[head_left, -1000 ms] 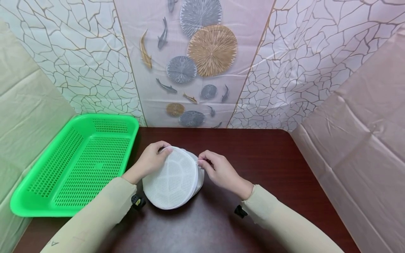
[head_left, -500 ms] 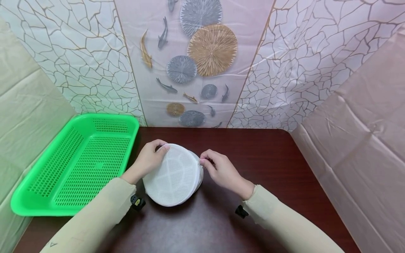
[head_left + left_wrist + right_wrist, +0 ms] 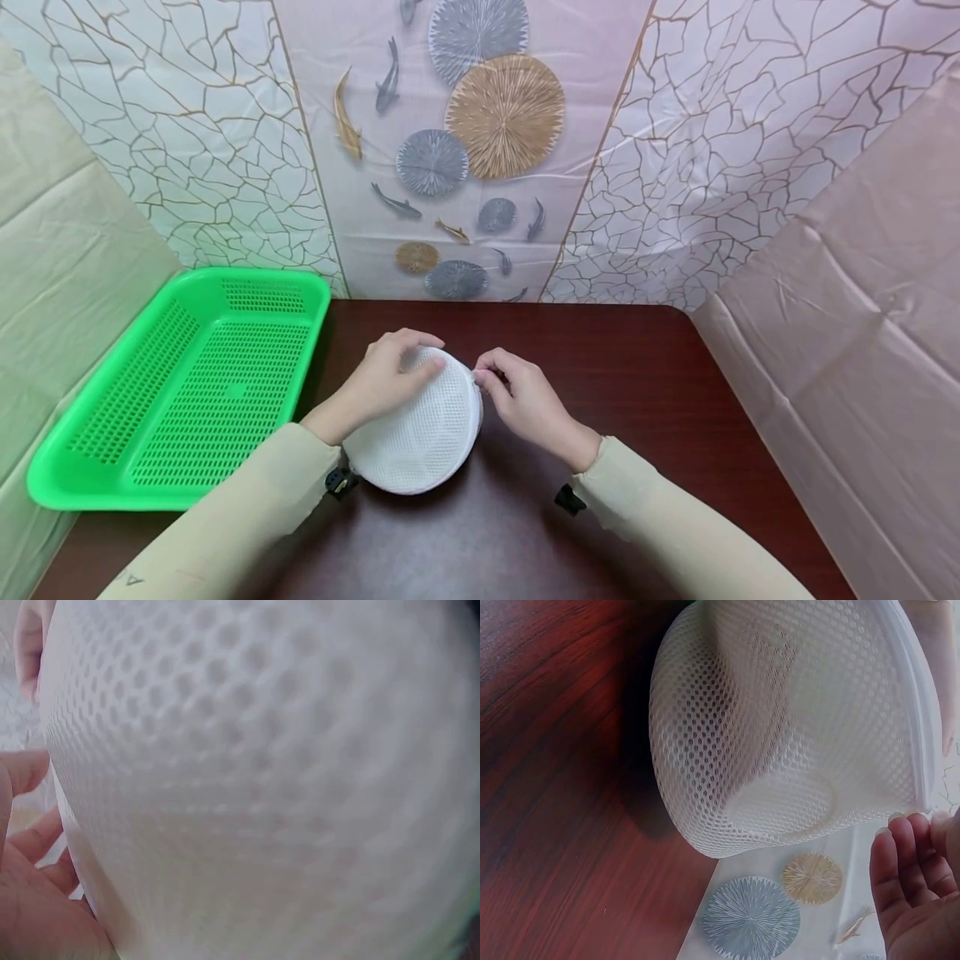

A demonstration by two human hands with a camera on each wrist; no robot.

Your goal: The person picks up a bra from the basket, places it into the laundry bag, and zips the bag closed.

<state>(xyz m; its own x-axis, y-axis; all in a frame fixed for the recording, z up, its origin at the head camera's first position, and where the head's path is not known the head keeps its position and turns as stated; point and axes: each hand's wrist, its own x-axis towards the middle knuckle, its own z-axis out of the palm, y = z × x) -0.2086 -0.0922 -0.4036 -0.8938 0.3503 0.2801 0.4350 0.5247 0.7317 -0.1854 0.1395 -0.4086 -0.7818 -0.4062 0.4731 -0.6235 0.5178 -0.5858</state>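
Note:
A round white mesh laundry bag (image 3: 420, 442) stands on the table, its flat lid tilted toward me. In the right wrist view, its mesh side (image 3: 735, 735) bulges out below a smooth white zipper band (image 3: 915, 690). My left hand (image 3: 384, 379) holds the bag at its far left edge, thumb over the lid and fingers past the rim. My right hand (image 3: 528, 404) pinches the band at the bag's right edge with thumb and forefinger; the tiny piece between them is mostly hidden. White mesh fills most of the left wrist view.
A green plastic basket (image 3: 318, 333) with slotted walls stands on the left of the dark red-brown table (image 3: 600, 367). A patterned cloth wall (image 3: 360, 250) closes off the back. Plain beige cloth (image 3: 847, 333) hangs along the right side.
My left hand has slid right along the far rim, farther over the lid. The bag has turned and tilted slightly. My right hand keeps its pinch and has barely moved.

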